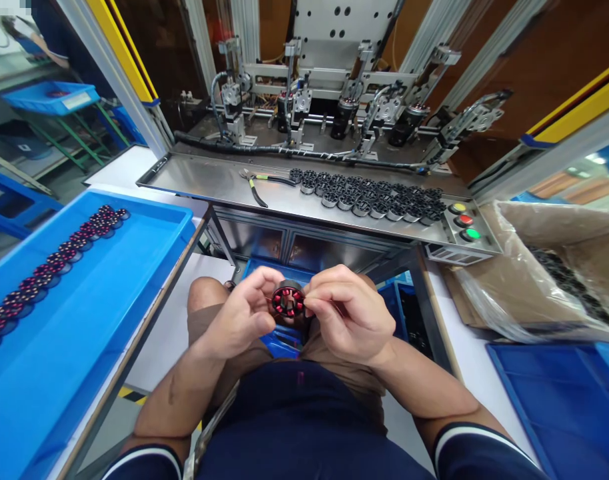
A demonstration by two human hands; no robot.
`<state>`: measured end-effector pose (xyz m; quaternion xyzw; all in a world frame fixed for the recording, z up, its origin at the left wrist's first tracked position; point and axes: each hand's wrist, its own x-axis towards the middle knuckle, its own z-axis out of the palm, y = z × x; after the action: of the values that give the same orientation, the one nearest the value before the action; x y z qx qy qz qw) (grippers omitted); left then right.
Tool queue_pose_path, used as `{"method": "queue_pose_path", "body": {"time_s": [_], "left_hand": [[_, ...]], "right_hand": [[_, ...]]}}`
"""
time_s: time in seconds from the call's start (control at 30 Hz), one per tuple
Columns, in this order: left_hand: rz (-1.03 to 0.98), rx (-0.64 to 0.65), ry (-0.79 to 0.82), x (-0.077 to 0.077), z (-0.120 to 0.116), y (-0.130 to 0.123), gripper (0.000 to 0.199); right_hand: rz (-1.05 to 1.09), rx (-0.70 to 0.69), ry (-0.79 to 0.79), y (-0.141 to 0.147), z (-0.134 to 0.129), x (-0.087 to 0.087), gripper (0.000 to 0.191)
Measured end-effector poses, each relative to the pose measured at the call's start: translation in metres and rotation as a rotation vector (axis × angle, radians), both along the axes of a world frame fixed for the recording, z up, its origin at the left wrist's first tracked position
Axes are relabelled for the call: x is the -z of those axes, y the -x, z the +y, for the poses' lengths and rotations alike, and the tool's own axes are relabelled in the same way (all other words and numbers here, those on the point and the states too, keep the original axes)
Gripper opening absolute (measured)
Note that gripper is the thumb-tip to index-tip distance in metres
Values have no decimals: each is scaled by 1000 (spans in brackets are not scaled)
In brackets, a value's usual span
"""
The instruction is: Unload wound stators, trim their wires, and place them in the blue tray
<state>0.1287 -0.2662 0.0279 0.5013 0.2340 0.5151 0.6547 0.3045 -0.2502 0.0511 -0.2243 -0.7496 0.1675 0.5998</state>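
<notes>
A round black part with red windings [288, 299] is held up over my lap, its open face toward me. My left hand [244, 313] grips it at its left edge, between fingers and thumb. On the other side, my right hand [352, 313] is pinched at the part's right edge; what lies between its fingertips is too small to make out. Beyond the hands, many black ring-shaped parts [369, 195] stand in rows on the metal ledge [199, 177]. Cutting pliers [258, 183] with black and green handles lie left of those rows.
A blue tray [129, 267] on the left holds a long row of red-wound parts [49, 270]. Machine fixtures [347, 110] stand behind the ledge. Buttons [464, 221] are at its right end, near a plastic-lined box [549, 227]. A blue bin [549, 393] is at lower right.
</notes>
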Motion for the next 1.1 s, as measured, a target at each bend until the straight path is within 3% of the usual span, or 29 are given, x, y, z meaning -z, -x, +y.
{"method": "queue_pose_path", "body": {"time_s": [0.1, 0.27, 0.37, 0.5, 0.6, 0.7, 0.83, 1.1], "left_hand": [[48, 88, 40, 0, -6, -1, 37], [31, -111, -135, 5, -10, -5, 28], [141, -307, -319, 10, -9, -6, 36], [354, -614, -668, 13, -6, -6, 58], [436, -688, -809, 11, -2, -6, 59], [506, -714, -835, 9, -1, -5, 52], [503, -700, -808, 10, -1, -4, 51], [489, -674, -824, 9, -2, -2, 47]], "right_hand": [[-37, 13, -15, -1, 0, 1, 12], [18, 32, 136, 2, -6, 1, 13], [126, -33, 376, 6, -9, 3, 18], [366, -249, 828, 12, -11, 11, 29], [488, -332, 1056, 16, -10, 17, 37], [540, -342, 1208, 18, -9, 18, 40], [567, -339, 1259, 19, -9, 17, 43], [539, -335, 1195, 20, -9, 19, 40]]}}
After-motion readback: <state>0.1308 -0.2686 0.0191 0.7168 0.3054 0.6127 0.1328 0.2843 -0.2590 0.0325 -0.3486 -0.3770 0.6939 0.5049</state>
